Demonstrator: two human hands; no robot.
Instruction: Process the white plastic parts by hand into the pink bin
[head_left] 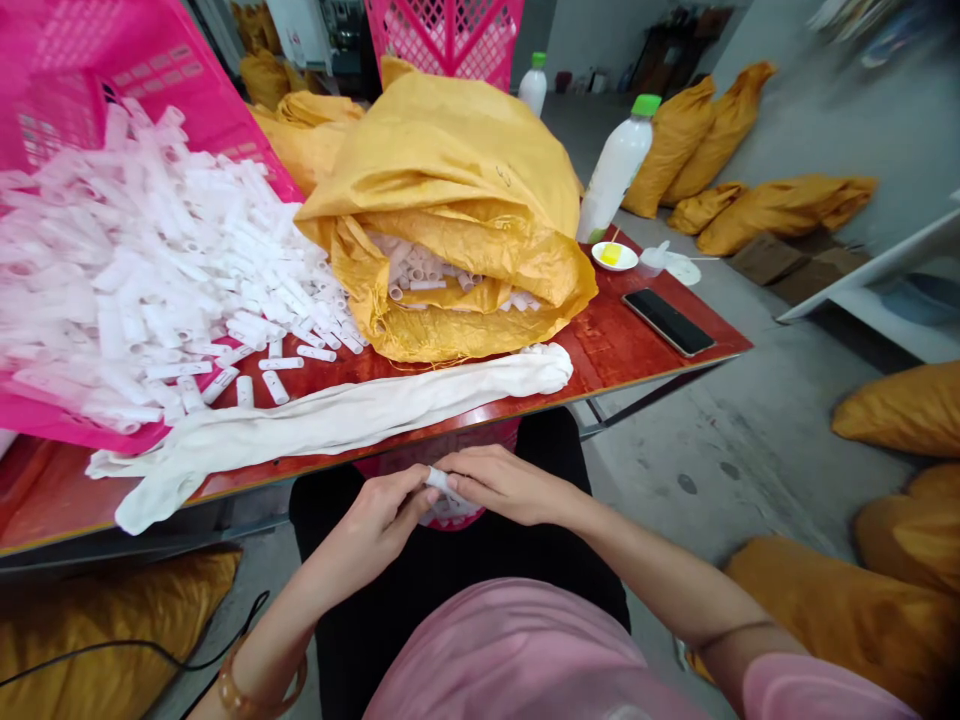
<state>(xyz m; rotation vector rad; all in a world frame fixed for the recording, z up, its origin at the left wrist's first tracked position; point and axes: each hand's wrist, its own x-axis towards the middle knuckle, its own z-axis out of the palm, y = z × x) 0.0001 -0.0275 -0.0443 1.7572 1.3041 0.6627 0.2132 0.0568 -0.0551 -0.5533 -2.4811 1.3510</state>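
Observation:
My left hand (379, 525) and my right hand (504, 483) meet over my lap, just below the table's front edge. Both are closed on a small white plastic tube (442, 484), which shows between the fingertips. Under the hands sits a pink container (450, 515) with white pieces in it, mostly hidden. Along the table's front edge lies a long white cloth (337, 420). Behind the cloth, several loose white tubes (277, 365) spill from a big pile (135, 270) in a tipped pink crate (60, 425).
A yellow sack (450, 190) holding more tubes lies on the red table (615, 345). A phone (667, 321), a small dish (614, 256) and two white bottles (619, 165) stand at the right end. Yellow sacks (780, 205) lie about the concrete floor.

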